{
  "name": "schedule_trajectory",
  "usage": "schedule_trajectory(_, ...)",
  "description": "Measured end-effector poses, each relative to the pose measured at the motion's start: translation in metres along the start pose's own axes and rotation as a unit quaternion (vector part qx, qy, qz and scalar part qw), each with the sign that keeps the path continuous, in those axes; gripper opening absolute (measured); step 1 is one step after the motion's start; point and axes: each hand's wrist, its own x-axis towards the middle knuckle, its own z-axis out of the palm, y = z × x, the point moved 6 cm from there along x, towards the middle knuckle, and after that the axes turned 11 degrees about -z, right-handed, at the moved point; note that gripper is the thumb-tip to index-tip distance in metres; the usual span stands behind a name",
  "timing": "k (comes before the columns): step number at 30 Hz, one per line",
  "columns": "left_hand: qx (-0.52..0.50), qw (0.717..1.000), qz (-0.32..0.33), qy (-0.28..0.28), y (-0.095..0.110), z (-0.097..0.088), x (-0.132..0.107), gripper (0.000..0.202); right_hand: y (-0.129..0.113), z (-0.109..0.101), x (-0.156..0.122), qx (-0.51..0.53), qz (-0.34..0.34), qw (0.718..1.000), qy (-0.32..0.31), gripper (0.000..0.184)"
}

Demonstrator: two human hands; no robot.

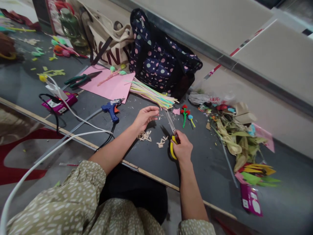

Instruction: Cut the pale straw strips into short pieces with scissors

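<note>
My right hand (183, 146) grips a pair of scissors (171, 123) with yellow handles, its blades pointing away from me toward a bundle of pastel strips (153, 94). Just left of the blades, my left hand (147, 118) has its fingers bent together in a pinch; whatever is between the fingertips is too small to make out. Below that hand lies a pile of short pale cut pieces (145, 136), and a smaller group of cut pieces (162, 142) sits nearer the scissors. Beyond the blades are a red flower with a green stem (185, 115) and a small blue flower (191, 120).
A blue glue gun (111, 110), green-handled pliers (81, 79) and a pink sheet (107, 85) lie to the left. A white cable (80, 134) crosses the table edge. Behind stand a polka-dot bag (158, 58) and a canvas bag (105, 39). Dried husks (241, 140) are heaped right.
</note>
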Motion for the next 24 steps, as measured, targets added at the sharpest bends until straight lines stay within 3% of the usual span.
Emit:
schedule_trajectory(5,0.136,0.984,0.081,0.079,0.015,-0.017,0.005,0.023,0.011,-0.005,-0.002,0.006,0.035,0.999,0.035,0.037)
schedule_trajectory(7,0.222,0.96,0.124,0.121,0.021,-0.022,0.007,0.016,0.016,-0.006,-0.002,0.008,0.051,0.998,0.042,0.037)
schedule_trajectory(9,0.334,0.915,0.174,0.145,0.026,-0.021,0.006,0.01,0.019,-0.007,-0.003,0.011,0.062,0.997,0.044,0.037)
schedule_trajectory(11,0.451,0.855,0.219,0.131,0.027,-0.012,0.004,0.008,0.02,-0.007,-0.003,0.012,0.065,0.997,0.044,0.038)
schedule_trajectory(14,0.563,0.784,0.256,0.055,0.019,0.005,-0.001,0.016,0.019,-0.007,-0.003,0.01,0.06,0.997,0.045,0.039)
schedule_trajectory(18,0.63,0.728,0.27,-0.019,0.003,0.015,-0.004,0.026,0.021,-0.006,-0.004,0.009,0.066,0.997,0.048,0.039)
schedule_trajectory(24,0.72,0.647,0.253,-0.017,-0.014,0.018,-0.002,0.029,0.024,-0.005,-0.004,0.019,0.071,0.996,0.047,0.041)
